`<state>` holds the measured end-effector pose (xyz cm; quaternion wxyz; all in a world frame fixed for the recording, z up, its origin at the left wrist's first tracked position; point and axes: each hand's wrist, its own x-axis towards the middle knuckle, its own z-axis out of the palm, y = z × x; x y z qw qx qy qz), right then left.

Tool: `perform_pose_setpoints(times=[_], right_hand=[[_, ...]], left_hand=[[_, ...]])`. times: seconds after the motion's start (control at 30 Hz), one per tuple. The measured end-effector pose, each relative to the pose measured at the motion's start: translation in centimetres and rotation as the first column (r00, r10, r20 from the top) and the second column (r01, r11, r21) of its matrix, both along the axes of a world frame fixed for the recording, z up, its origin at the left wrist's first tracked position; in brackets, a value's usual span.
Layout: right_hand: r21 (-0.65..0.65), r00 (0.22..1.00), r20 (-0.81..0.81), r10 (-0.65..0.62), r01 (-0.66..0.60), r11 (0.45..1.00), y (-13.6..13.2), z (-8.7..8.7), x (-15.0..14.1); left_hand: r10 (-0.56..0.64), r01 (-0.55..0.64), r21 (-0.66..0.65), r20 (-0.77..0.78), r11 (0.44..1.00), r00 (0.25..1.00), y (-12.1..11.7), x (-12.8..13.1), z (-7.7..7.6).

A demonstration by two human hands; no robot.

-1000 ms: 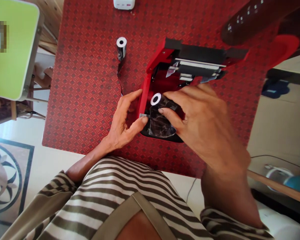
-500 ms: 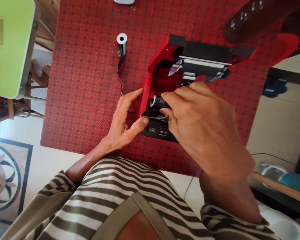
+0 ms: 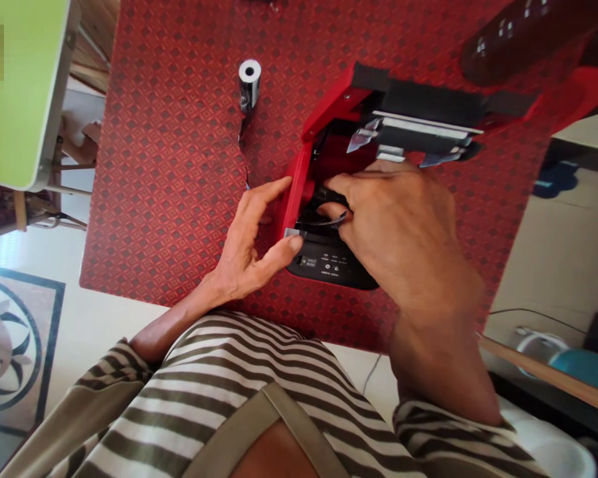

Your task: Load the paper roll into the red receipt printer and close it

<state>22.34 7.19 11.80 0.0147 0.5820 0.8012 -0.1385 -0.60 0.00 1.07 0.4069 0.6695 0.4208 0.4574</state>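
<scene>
A red printer [image 3: 299,192] with its lid [image 3: 418,109] raised lies on the red patterned tablecloth [image 3: 179,166]. My left hand [image 3: 246,242] grips the printer's left front corner, thumb on the black control panel [image 3: 323,265], fingers along the red side. My right hand [image 3: 403,226] reaches into the open bay, its fingers closed on a dark glossy roll [image 3: 329,199] that is mostly hidden inside. A second dark roll with a white core [image 3: 249,83] stands upright on the cloth at the left, a loose strip [image 3: 242,149] trailing from it toward my left hand.
A green-topped table [image 3: 14,86] stands at the far left over a patterned floor. A dark rounded device with small lights [image 3: 523,36] lies at the upper right. White and teal objects [image 3: 563,352] sit at the lower right beyond the table edge.
My right hand has pushed the dark roll down into the printer bay; its white core, seen earlier, is now hidden. The left hand has stayed on the printer's corner.
</scene>
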Motion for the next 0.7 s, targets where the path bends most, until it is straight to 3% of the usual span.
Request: perform_pose_setpoints(times=[0.23, 0.4, 0.53, 0.7], right_hand=[[0.088, 0.992, -0.047, 0.115, -0.111, 0.990, -0.4, -1.1, 1.7], [0.208, 0.950, -0.233, 0.207, -0.160, 0.965, -3.2, 0.9, 3.8], [0.240, 0.889, -0.364, 0.279, -0.200, 0.950, -5.2, 2.1, 4.5], [0.361, 0.863, -0.421, 0.281, -0.124, 0.924, -5.5, 0.6, 3.2]], left_hand=[[0.000, 0.000, -0.004, 0.023, 1.000, 1.000, 0.0, 0.0, 0.0], [0.002, 0.002, -0.068, 0.063, 0.998, 0.998, 0.0, 0.0, 0.3], [0.031, -0.009, -0.177, 0.122, 0.984, 0.992, -0.3, 0.1, 1.5], [0.066, -0.042, -0.179, 0.127, 0.983, 0.990, 0.6, 0.3, 3.7]])
